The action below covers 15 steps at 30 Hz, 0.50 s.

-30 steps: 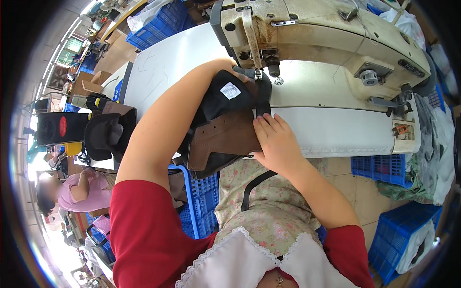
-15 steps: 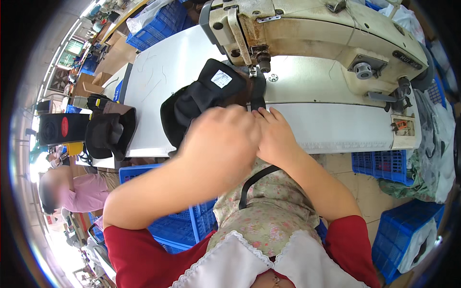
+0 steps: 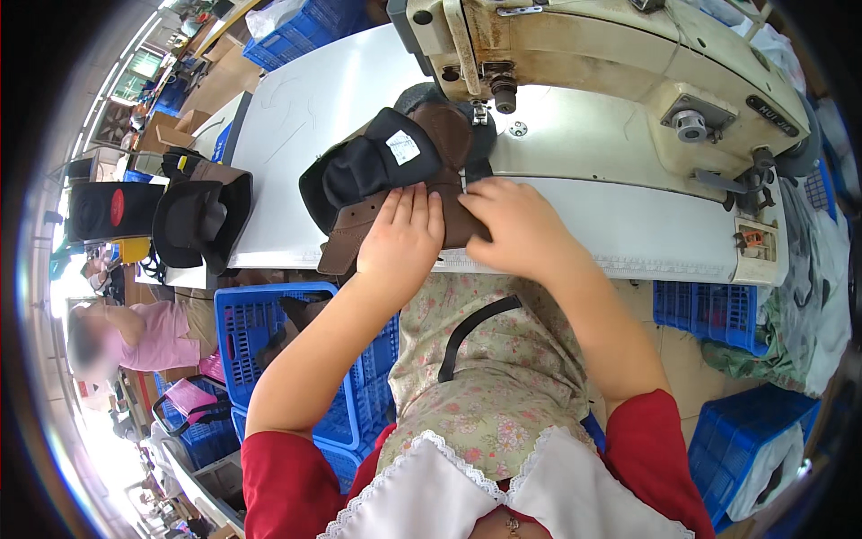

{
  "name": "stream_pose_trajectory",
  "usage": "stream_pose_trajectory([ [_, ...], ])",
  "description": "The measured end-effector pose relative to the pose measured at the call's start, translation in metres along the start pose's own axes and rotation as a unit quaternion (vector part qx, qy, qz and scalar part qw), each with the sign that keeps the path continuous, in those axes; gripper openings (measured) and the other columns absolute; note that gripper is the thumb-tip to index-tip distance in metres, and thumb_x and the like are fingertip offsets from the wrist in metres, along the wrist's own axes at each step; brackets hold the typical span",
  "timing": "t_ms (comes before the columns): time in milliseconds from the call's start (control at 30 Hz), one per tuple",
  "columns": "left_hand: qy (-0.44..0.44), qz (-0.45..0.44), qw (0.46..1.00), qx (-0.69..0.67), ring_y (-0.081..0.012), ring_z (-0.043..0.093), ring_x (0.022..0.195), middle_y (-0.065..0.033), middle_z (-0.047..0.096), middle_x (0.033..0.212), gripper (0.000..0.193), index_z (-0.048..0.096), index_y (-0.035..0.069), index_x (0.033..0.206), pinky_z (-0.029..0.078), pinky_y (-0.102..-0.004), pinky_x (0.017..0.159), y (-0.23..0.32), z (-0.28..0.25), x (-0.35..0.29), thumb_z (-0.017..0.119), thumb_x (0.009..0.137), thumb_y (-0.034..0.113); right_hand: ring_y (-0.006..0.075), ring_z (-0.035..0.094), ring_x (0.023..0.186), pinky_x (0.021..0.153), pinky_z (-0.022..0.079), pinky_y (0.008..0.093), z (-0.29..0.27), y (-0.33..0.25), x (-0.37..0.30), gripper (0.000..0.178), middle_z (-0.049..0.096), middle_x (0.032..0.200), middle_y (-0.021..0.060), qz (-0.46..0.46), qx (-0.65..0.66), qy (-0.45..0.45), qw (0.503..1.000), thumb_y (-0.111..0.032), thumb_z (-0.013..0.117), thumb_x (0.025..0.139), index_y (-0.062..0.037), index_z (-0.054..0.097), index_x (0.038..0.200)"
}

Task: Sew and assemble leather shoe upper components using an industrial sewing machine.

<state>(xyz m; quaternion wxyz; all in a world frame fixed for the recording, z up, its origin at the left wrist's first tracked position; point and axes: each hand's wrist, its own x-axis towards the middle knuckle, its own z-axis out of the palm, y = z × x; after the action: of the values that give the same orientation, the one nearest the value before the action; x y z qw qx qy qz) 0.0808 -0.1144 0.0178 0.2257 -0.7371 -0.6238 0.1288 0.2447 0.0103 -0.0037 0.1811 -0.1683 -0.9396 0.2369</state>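
Observation:
A hat-like piece of brown leather [image 3: 449,216] with a black fabric lining [image 3: 355,171] and a white label [image 3: 402,146] lies on the sewing machine's table. Its far side reaches close to the presser foot [image 3: 480,112]. My left hand [image 3: 404,232] lies flat on the leather, fingers stretched out. Bent at the leather's right edge, the fingers of my right hand [image 3: 516,220] close over a black strip [image 3: 479,169] coming from beside the presser foot; their tips are partly hidden. Another length of black strip [image 3: 471,334] lies across my lap.
The sewing machine [image 3: 611,81] stands over the far side of the white table [image 3: 611,225]. Dark hats [image 3: 202,220] sit at the left. Blue crates [image 3: 242,332] stand below the table on the left, others [image 3: 709,310] on the right. A person in pink [image 3: 162,337] is at far left.
My hands have moved apart from close together. The left now lies flat on the brown leather, which has come into view. The strip on my lap no longer runs up to my hands.

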Motion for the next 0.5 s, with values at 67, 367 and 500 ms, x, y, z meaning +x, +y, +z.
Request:
stream_pose_trajectory([
  [67,-0.009,0.021,1.000,-0.005,-0.0335,0.056,0.122,-0.0252,0.058,0.129,0.051,0.054,-0.008,0.127,0.038,-0.0427,0.110,-0.004,0.001,0.003,0.056,0.080,0.014,0.0272,0.057,0.114,0.096,0.043,0.0402,0.005,0.009,0.008,0.050,0.063,0.121,0.0130,-0.003,-0.027,0.082,0.996,-0.029,0.070,0.076,0.0025,0.064,0.114],
  [367,-0.001,0.051,0.997,-0.065,-0.0329,0.054,0.123,-0.0241,0.057,0.130,0.052,0.055,-0.006,0.127,0.036,-0.0422,0.111,-0.021,0.005,0.019,0.056,0.077,0.010,0.0261,0.054,0.114,0.094,0.043,0.0375,0.026,0.018,0.021,0.053,0.063,0.123,0.0148,0.036,-0.156,0.177,0.971,-0.040,0.068,0.082,0.0034,0.065,0.113],
  [500,0.006,0.051,0.995,-0.089,-0.0329,0.054,0.123,-0.0234,0.057,0.131,0.053,0.055,-0.006,0.127,0.036,-0.0425,0.111,-0.026,0.011,0.024,0.057,0.076,0.010,0.0271,0.055,0.114,0.097,0.042,0.0374,0.024,0.024,0.027,0.053,0.064,0.121,0.0166,0.038,-0.170,0.172,0.969,-0.040,0.068,0.083,0.0043,0.065,0.112],
])
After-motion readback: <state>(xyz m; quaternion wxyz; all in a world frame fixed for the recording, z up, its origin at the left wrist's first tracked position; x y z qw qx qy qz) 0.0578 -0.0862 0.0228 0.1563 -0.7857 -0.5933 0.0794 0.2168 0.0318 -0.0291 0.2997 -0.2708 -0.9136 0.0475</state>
